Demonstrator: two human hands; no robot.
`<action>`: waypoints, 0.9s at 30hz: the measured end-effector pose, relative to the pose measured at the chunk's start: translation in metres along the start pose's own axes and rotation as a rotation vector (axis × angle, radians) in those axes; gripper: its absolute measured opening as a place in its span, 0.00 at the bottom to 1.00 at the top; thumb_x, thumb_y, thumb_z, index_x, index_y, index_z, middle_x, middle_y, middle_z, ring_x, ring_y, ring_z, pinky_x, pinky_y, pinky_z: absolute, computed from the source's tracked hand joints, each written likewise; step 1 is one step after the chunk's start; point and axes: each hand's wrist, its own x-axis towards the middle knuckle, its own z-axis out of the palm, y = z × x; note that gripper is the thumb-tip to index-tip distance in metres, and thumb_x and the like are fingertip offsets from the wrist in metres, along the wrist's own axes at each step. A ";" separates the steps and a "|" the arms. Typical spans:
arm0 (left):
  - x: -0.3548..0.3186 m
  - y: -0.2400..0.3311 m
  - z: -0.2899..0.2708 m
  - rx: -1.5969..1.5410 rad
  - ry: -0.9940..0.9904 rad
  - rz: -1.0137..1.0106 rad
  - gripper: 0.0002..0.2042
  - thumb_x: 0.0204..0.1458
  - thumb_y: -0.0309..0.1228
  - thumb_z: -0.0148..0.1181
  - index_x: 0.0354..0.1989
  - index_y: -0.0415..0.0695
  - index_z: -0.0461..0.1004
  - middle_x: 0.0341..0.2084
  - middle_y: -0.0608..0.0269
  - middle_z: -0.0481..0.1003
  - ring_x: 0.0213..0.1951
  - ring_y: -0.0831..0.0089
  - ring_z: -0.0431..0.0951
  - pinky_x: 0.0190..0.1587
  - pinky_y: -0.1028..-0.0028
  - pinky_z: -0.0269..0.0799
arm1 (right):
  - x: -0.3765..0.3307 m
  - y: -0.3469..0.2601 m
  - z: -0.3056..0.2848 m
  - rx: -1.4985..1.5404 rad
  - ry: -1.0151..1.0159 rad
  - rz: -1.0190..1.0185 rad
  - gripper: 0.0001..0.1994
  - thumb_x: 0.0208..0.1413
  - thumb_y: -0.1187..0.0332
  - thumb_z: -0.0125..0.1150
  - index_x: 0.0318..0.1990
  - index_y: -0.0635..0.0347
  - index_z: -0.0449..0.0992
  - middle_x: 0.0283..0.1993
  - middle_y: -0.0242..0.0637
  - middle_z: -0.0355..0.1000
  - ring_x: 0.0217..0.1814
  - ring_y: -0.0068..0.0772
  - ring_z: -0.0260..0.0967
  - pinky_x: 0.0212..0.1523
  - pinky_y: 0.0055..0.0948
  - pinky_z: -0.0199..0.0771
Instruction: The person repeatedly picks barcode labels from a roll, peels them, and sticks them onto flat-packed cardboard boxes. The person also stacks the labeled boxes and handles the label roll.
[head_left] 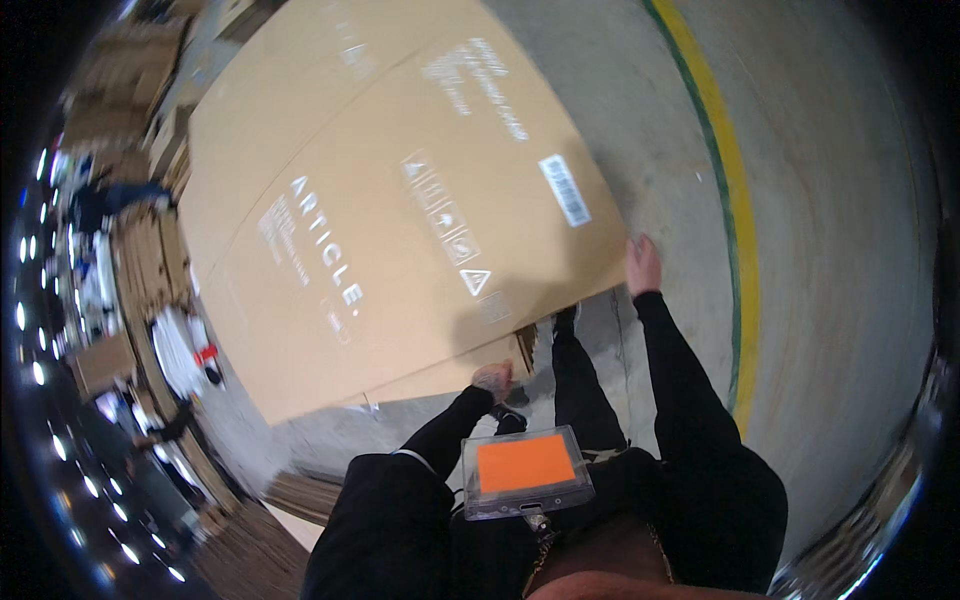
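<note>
Shadowed cardboard point(400, 235), slight blur, dark edges

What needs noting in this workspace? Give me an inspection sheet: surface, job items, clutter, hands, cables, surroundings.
Surface: grey floor, with a yellow stripe edged in green.
Job items: large printed cardboard panel; a smaller cardboard piece shows beneath its near edge.
Clutter: stacked cardboard and a white bundle to the left.
Hands: right hand at the panel's near right corner; left hand by the smaller piece; grips unclear.
Cables: nothing seen.
Surroundings: another person in dark clothing at far left; detail blurred.
</note>
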 end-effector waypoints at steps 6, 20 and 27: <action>-0.158 -0.069 0.013 -0.161 0.107 -0.360 0.10 0.42 0.37 0.65 0.24 0.43 0.80 0.25 0.48 0.79 0.34 0.50 0.80 0.38 0.56 0.76 | -0.112 0.029 0.000 -0.353 -0.089 -0.048 0.28 0.55 0.53 0.61 0.57 0.64 0.69 0.55 0.55 0.69 0.59 0.56 0.65 0.59 0.47 0.65; -0.528 -0.135 0.291 -0.953 0.523 -0.978 0.13 0.47 0.42 0.61 0.34 0.47 0.84 0.30 0.52 0.81 0.38 0.58 0.82 0.44 0.61 0.77 | -0.387 -0.133 0.148 -0.705 -0.714 -0.505 0.24 0.50 0.51 0.61 0.46 0.63 0.79 0.44 0.47 0.79 0.50 0.45 0.76 0.54 0.40 0.74; -0.627 -0.152 0.377 -1.240 0.492 -1.242 0.20 0.54 0.45 0.50 0.25 0.41 0.81 0.14 0.62 0.79 0.30 0.66 0.83 0.43 0.67 0.77 | -0.551 -0.249 0.249 -0.374 -1.101 -0.809 0.23 0.55 0.55 0.61 0.51 0.64 0.76 0.47 0.48 0.78 0.51 0.42 0.76 0.52 0.37 0.74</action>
